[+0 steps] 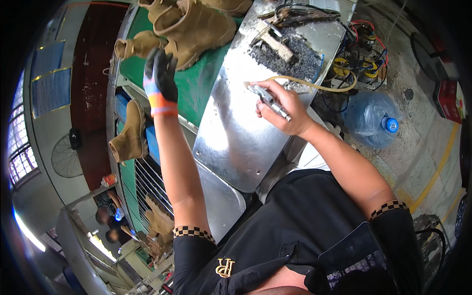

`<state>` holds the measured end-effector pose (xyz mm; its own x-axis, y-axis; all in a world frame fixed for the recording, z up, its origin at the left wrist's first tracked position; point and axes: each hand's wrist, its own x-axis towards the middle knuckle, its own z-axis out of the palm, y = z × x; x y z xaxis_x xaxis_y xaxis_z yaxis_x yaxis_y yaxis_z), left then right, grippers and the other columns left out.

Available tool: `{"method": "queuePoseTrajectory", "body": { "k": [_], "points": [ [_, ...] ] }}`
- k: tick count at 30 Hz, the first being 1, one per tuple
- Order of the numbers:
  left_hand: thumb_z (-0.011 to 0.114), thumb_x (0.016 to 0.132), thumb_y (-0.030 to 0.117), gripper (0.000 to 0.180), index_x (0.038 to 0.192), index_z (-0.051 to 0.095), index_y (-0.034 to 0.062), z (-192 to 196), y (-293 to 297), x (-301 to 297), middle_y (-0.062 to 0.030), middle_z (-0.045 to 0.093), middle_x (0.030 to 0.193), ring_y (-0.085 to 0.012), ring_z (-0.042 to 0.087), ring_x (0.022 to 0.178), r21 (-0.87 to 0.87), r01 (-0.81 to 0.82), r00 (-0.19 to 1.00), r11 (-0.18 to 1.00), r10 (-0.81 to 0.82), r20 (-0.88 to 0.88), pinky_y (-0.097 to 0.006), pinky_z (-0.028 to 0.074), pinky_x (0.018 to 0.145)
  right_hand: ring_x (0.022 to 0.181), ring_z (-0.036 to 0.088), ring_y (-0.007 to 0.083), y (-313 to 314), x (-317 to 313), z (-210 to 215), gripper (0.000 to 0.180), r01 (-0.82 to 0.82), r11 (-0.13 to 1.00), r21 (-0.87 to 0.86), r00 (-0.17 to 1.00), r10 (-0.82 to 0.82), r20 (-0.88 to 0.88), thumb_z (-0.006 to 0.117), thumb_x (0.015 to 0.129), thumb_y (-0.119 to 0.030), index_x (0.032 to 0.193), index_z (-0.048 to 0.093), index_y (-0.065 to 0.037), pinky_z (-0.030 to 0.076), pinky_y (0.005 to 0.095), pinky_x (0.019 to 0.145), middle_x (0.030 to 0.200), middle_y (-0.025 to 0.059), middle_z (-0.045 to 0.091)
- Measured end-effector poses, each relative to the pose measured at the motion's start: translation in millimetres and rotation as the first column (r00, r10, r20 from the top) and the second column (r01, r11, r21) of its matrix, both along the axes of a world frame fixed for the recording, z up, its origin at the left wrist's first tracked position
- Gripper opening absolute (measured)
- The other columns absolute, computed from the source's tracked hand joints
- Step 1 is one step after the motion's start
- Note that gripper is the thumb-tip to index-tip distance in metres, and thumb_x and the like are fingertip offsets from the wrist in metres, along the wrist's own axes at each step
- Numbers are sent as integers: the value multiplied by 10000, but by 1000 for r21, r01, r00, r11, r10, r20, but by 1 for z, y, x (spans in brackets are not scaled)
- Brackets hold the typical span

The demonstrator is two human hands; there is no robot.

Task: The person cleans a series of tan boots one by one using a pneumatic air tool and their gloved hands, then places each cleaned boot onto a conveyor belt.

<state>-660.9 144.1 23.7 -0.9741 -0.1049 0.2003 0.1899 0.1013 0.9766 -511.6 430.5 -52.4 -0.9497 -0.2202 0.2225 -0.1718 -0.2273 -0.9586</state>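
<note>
Silver tool [269, 102], one, gripped by right hand [289, 107]; left hand [161, 78], grip unclear, near at least four boots [204, 32].

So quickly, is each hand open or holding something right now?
Left hand, in a black, orange-cuffed glove: beside a tan ankle boot; grip cannot be told.
Right hand, bare: closed around a slim silver metal tool.

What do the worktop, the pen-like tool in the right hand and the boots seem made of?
Worktop: bare sheet metal, probably steel, given its bright glare.
Pen-like tool: likely metal, from its silvery shine.
Boots: matte tan suede or synthetic; their dull surface fits either.
</note>
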Motion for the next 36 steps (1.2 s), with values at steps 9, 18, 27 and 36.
{"method": "queuePoseTrajectory", "body": {
  "k": [9,18,27,36],
  "points": [
    [637,944,160,424,1331,532,19,-43,-214,267,-107,592,1252,-224,602,1095,-215,-540,796,813,577,182,-343,502,937,750,612,120,-3,1,6,418,-4,1000,0,984,4,176,556,846,-132,1247,538,-17,489,268,660,849,63,638],
    [734,708,642,929,1324,535,-25,-20,-518,513,-246,592,1280,-403,561,1172,-858,-269,54,-438,882,-467,-425,438,1012,746,655,155,-25,5,16,425,116,989,88,986,-125,112,549,875,-110,1273,524,35,516,250,617,843,105,660],
    [644,690,740,822,1126,686,44,-45,-596,586,-192,684,1121,-345,627,1102,-984,161,121,77,988,97,-442,470,950,734,650,182,-32,2,12,441,182,981,60,975,-189,119,530,895,-118,1297,501,60,505,267,657,825,111,654],
    [608,761,724,857,1256,615,25,-76,-615,617,-196,635,1238,-357,569,1191,-989,-49,-13,-139,990,-138,-428,442,977,733,639,180,-33,4,14,453,241,960,142,961,-257,105,506,895,-120,1309,490,63,503,273,665,816,110,648]
  ]
}}
